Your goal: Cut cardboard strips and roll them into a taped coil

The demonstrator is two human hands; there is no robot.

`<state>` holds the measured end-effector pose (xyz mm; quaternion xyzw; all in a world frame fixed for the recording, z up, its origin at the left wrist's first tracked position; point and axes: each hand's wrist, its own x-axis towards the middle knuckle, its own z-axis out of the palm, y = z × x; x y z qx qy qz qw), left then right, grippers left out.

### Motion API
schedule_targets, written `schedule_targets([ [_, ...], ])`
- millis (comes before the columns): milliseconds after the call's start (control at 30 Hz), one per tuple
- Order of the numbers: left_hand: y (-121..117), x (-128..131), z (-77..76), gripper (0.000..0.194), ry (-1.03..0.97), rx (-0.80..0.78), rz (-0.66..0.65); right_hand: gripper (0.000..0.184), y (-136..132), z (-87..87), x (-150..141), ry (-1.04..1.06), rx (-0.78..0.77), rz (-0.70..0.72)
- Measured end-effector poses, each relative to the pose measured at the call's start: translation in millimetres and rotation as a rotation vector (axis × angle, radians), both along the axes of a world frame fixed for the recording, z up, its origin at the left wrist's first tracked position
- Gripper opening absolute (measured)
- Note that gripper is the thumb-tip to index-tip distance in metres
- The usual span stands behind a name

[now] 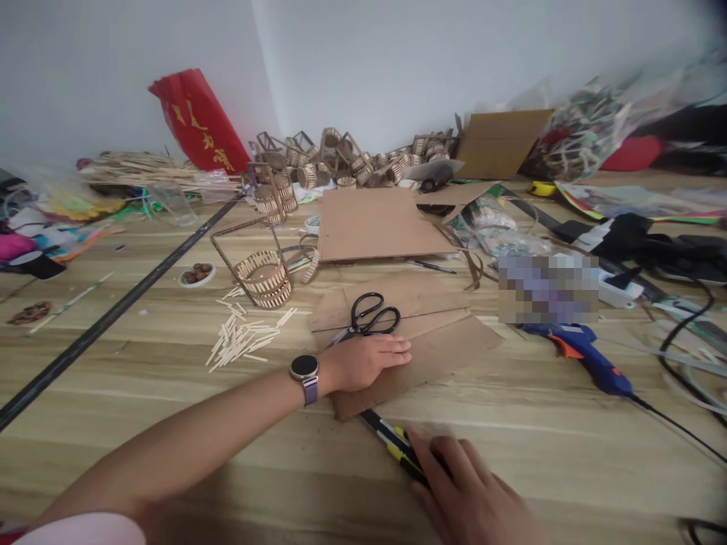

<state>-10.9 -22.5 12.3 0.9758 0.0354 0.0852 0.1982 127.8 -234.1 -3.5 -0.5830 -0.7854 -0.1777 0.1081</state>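
My left hand [366, 362], with a watch [305, 368] on its wrist, lies flat on a piece of brown cardboard [448, 350], fingers stretched to the right. Black-handled scissors [375, 318] rest on the cardboard just beyond it, their blades partly behind the hand. In the foreground my right hand [474, 492] is closed around a black and yellow utility knife [391, 437]. The knife's front end points up and left, at the cardboard's near edge; whether it touches the edge I cannot tell. Motion blurs the right hand a little.
Small sticks [241, 337] lie loose left of the cardboard, near a small handled basket [266, 280] and a white dish [197, 275]. A blue glue gun [596, 363] with its cord is at right. Behind are a cardboard sheet [380, 223] and several piled baskets [346, 163].
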Motion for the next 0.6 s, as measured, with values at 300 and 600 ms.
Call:
schedule_targets([
  [300,0,1,3.8,0.046,0.048,0.007,-0.001,0.049,13,5.5,-24,0.063,0.060,0.020],
  [600,1,1,2.7,0.046,0.048,0.084,-0.025,0.043,7,-2.1,-21,0.038,-0.017,0.045],
])
